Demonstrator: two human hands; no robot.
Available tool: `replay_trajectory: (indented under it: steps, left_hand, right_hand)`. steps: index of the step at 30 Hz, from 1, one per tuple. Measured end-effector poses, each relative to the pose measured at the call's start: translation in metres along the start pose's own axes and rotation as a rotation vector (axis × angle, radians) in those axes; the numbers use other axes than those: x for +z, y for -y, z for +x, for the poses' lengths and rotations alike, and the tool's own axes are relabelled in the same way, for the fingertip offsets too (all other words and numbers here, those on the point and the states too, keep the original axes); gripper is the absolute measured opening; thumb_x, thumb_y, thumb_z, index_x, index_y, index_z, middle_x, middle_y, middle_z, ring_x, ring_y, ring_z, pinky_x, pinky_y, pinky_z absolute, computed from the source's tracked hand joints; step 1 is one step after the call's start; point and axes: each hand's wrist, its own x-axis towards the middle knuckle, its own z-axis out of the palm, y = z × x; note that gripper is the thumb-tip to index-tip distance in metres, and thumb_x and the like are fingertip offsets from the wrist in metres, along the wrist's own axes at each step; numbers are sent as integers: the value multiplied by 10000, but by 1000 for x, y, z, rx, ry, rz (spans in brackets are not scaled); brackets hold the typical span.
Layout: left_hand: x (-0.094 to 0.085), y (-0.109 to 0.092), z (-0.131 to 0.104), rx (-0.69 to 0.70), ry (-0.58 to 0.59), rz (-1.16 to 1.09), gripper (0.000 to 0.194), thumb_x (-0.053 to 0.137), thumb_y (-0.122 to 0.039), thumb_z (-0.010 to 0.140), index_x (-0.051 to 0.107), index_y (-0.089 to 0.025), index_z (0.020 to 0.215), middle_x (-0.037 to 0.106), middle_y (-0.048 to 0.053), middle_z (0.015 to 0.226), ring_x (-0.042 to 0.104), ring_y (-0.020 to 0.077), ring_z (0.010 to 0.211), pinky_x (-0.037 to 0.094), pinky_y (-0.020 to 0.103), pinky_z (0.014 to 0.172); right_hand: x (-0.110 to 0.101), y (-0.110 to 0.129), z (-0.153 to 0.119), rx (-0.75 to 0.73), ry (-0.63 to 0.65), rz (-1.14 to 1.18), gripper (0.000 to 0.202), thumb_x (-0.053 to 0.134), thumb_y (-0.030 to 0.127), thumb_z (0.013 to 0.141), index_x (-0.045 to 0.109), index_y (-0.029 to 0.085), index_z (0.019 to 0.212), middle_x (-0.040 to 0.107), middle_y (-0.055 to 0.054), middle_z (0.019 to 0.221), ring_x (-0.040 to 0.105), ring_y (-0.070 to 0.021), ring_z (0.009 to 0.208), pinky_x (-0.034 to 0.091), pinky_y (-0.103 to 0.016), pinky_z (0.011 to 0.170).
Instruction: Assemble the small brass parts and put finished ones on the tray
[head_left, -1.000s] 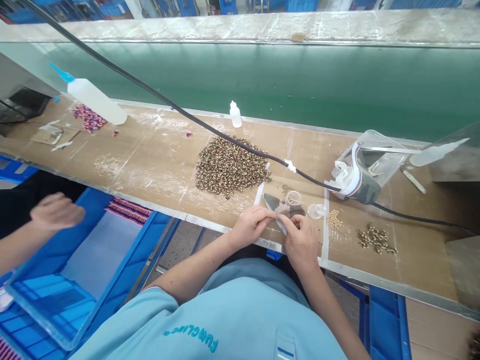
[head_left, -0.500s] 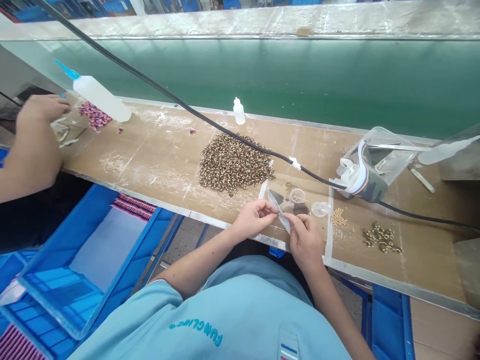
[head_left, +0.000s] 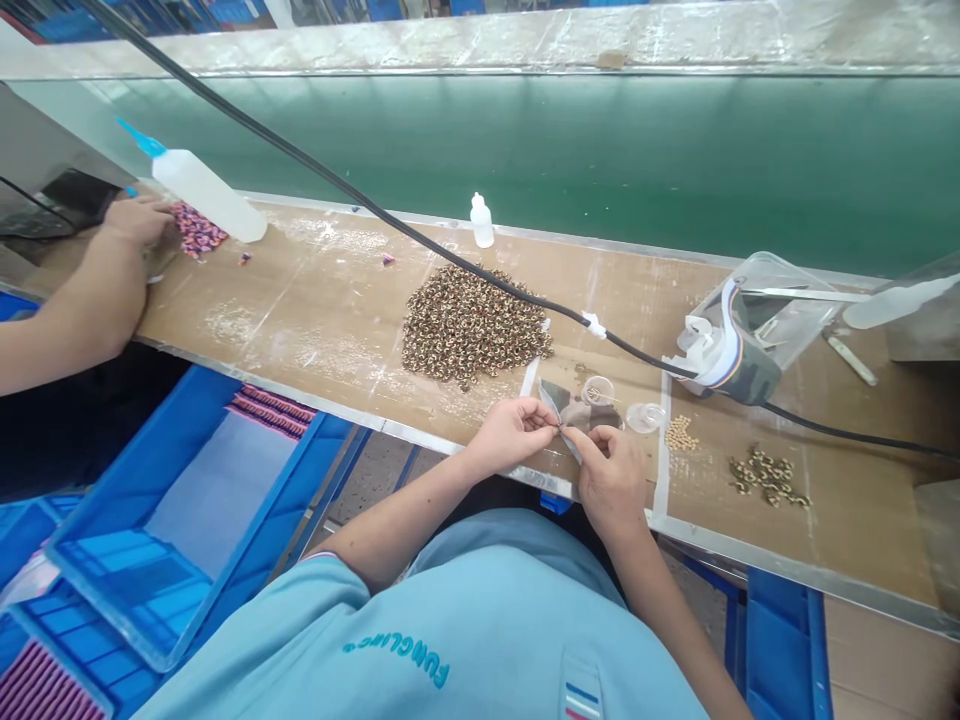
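My left hand (head_left: pixel 517 437) is closed in a pinch at the table's front edge. My right hand (head_left: pixel 613 470) is closed too, and its fingertips meet those of the left. Between them is a tiny dark piece (head_left: pixel 559 428), too small to name. A pale strip (head_left: pixel 550 402) slants behind the fingertips, partly covered by them; whether either hand grips it is unclear. Just beyond lie a dark patterned sheet (head_left: pixel 581 415), a small round clear dish (head_left: pixel 598 391) and another clear dish (head_left: pixel 645 417). A large heap of small gold-and-dark curved pieces (head_left: pixel 472 325) lies farther back.
Tan beads (head_left: pixel 681 433) and a smaller pile of curved pieces (head_left: pixel 769 475) lie right. A black cable (head_left: pixel 337 185) crosses above the table. Behind stand a small white bottle (head_left: pixel 481 222) and a clear box (head_left: pixel 787 290). Left are a co-worker's arm (head_left: pixel 112 290) and blue crates (head_left: pixel 187 510).
My fingertips have come closer together over the strip, covering more of it. The co-worker's hand at the left has moved right, toward the pink-and-purple pieces. The view has shifted slightly.
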Motion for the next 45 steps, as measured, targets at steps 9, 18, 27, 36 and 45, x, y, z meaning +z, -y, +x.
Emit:
replay_trajectory:
  steps: [9,18,27,36,45]
  left_hand:
    - [0,-2,0,-8,23,5,40,638,-119,646,645,-124,685,648,-2,600,568,76,530,475,173,541]
    - [0,-1,-2,-25,20,-32,44,625,-107,653,636,-124,692,636,-5,603,562,74,541,464,176,558]
    - [1,-1,-3,-77,8,-97,59,641,-102,646,615,-128,692,609,-20,596,552,74,553,448,182,564]
    - [-2,-4,-7,-160,41,-391,128,689,-149,643,577,-125,701,596,-38,583,522,42,497,411,153,502]
    - [-2,-3,-5,-317,34,-707,222,740,-124,610,550,-111,722,629,-11,540,597,68,482,413,135,457]
  right_hand:
    - [1,2,0,51,16,-6,373,394,83,858,682,281,988,519,-32,829,431,-147,748,345,-302,698]
    - [0,0,1,41,2,22,377,386,74,861,684,261,997,536,-36,838,454,-154,752,339,-302,691]
    - [-1,-1,0,51,-55,145,376,400,64,846,671,254,1026,525,-33,870,486,-150,792,372,-294,713]
    - [-2,0,1,30,-48,87,318,436,88,853,676,243,992,552,-36,871,508,-140,761,393,-300,719]
    - [-2,-1,-1,42,-60,148,316,445,98,855,665,243,1028,559,-34,845,508,-155,780,409,-303,728]
